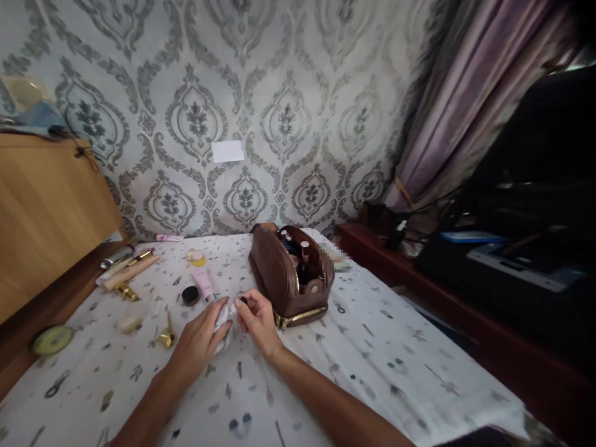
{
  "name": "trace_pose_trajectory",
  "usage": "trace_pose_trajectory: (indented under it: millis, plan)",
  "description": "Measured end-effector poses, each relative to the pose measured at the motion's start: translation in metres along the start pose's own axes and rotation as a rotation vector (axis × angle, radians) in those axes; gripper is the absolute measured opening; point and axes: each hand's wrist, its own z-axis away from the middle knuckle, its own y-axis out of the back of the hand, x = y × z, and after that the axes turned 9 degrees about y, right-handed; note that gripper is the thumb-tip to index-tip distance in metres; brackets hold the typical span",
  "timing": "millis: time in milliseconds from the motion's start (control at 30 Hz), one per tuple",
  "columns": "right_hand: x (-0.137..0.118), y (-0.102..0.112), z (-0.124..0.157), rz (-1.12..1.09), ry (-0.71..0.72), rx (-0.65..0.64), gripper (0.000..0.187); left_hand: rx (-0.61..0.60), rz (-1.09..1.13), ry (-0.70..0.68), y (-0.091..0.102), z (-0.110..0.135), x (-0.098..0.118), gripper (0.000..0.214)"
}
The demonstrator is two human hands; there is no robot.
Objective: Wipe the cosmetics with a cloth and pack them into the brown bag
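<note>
My left hand [202, 335] is closed around a crumpled white cloth or wipe [222, 318] above the table. Close beside it, my right hand [258, 320] pinches a small dark object [243, 300], mostly covered by the fingers, so its kind is unclear. Just beyond the hands lie a pale pink tube [203, 282] and a small round black-lidded jar [190, 295]. An unzipped brown cosmetic bag [274, 270] stands to the right of my right hand, with several bottles inside, one with a light cap [305, 248].
A patterned white cloth [372, 372] covers the surface. On the left lie a yellow jar [198, 258], gold-coloured pieces [166, 337], long slim items [130, 273] and a round green-topped container [52, 340]. A wooden board [56, 217] rises at left; a dark red ledge [465, 316] runs along the right.
</note>
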Motion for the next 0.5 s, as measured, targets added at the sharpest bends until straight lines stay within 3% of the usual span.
trace_pose_trajectory:
  millis: [100,333,500]
  plan:
    - [-0.0031,0.0028,-0.0026,-0.004,0.009,0.071,0.046,0.067,0.030,0.010,-0.0004,-0.0014,-0.0018,0.038]
    - [-0.0032,0.0038,-0.0047,-0.074,-0.027,0.010,0.047,-0.009,0.198,0.106,-0.0020,-0.0022,-0.0009,0.033]
    - [-0.0040,0.0049,-0.0048,-0.071,0.020,0.079,0.046,-0.037,0.234,0.166,-0.0013,-0.0037,-0.0041,0.041]
